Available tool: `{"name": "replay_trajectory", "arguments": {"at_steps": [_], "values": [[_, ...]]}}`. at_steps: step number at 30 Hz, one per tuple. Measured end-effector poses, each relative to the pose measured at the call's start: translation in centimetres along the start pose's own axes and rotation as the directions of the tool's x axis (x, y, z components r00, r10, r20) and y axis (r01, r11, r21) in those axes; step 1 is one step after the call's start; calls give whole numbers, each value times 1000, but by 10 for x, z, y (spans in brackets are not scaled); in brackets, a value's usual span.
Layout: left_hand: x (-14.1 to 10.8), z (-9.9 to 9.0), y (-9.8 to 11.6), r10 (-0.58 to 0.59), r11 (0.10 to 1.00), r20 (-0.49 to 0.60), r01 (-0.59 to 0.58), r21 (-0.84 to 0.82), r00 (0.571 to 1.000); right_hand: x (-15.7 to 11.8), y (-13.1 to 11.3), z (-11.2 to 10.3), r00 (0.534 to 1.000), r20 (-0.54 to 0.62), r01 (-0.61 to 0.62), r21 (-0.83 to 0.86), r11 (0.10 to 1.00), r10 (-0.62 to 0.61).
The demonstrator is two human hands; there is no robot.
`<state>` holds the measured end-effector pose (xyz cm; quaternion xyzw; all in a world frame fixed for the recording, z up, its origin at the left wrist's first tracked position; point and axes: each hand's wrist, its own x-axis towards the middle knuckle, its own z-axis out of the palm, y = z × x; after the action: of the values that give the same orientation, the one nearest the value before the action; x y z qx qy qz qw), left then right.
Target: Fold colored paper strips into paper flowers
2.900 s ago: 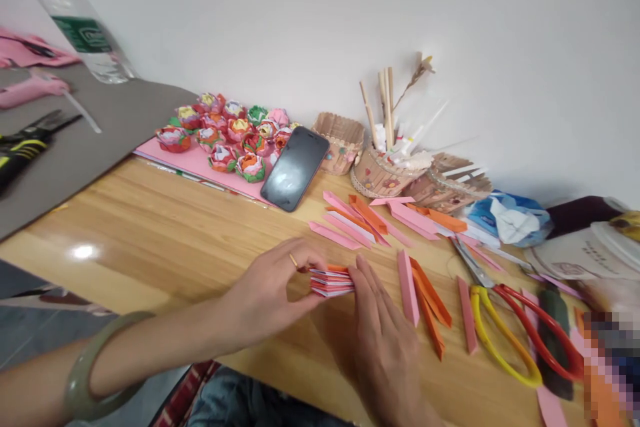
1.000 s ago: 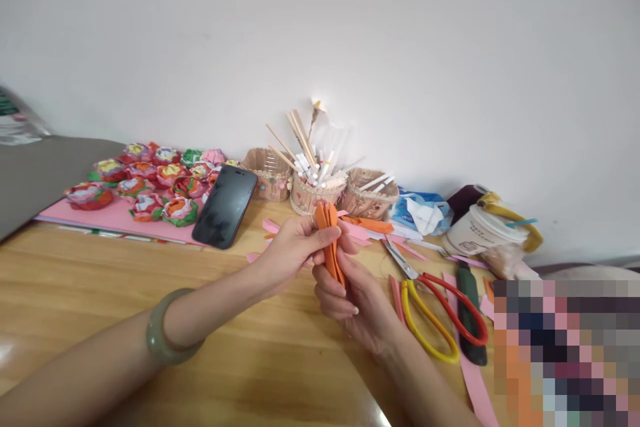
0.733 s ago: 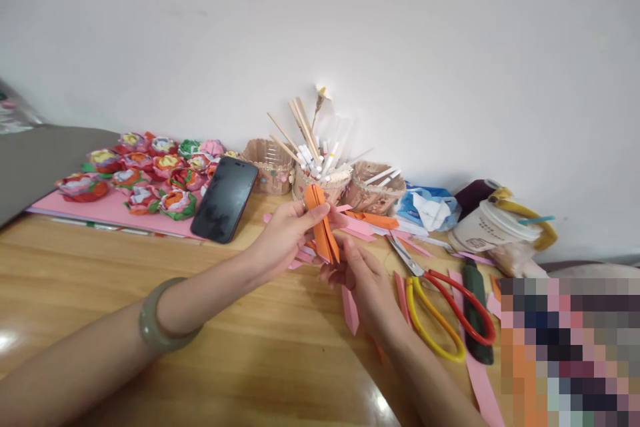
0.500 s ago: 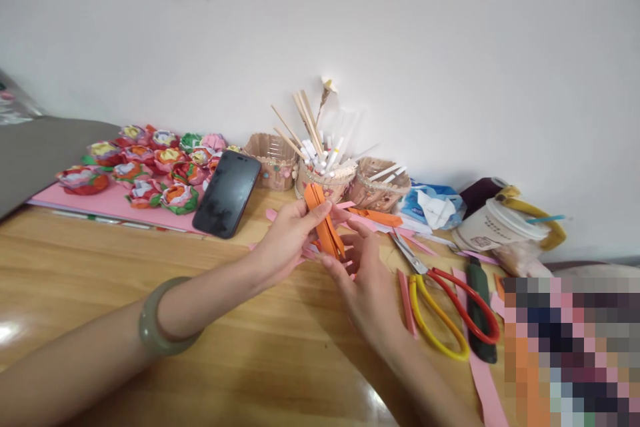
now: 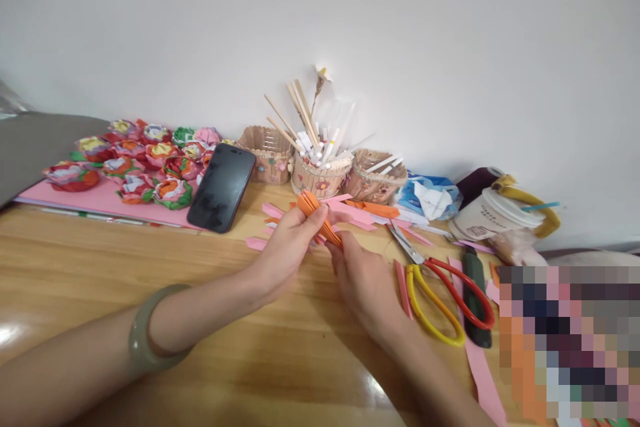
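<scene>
A bundle of folded orange paper strips (image 5: 327,229) is held between both hands above the wooden table (image 5: 215,340). My left hand (image 5: 287,247) pinches its upper left part, the thumb lying across it. The fingers of my right hand (image 5: 363,273) are closed round the lower right end, and some of them are hidden. Pink strips (image 5: 357,215) and an orange folded strip (image 5: 373,207) lie on the table just behind the hands.
Paper flowers (image 5: 160,155) sit on pink sheets beside a phone (image 5: 221,188). Decorated baskets (image 5: 323,177) with sticks stand by the wall. Right are scissors (image 5: 417,257), a dark green tool (image 5: 477,300), a blue packet (image 5: 425,195) and a lidded cup (image 5: 493,217).
My right hand has closed round the lower end of the orange bundle, where its fingers were spread before. The bundle looks squeezed narrower. The whole view has shifted slightly.
</scene>
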<state>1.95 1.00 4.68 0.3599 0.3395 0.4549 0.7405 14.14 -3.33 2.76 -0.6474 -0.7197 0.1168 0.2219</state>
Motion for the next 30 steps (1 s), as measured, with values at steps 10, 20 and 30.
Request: {"name": "replay_trajectory", "arguments": {"at_steps": [10, 20, 30], "values": [[11, -15, 11, -71, 996, 415, 87, -19, 907, 3, -4, -22, 955, 282, -212, 860, 464, -87], [7, -15, 15, -32, 998, 523, -4, 68, 852, 1, 3, -11, 834, 396, -475, 869, -136, -384], [5, -10, 8, 3, 1000, 321, -12, 24, 947, 7, 5, -7, 829, 417, -517, 824, -230, -373]]}}
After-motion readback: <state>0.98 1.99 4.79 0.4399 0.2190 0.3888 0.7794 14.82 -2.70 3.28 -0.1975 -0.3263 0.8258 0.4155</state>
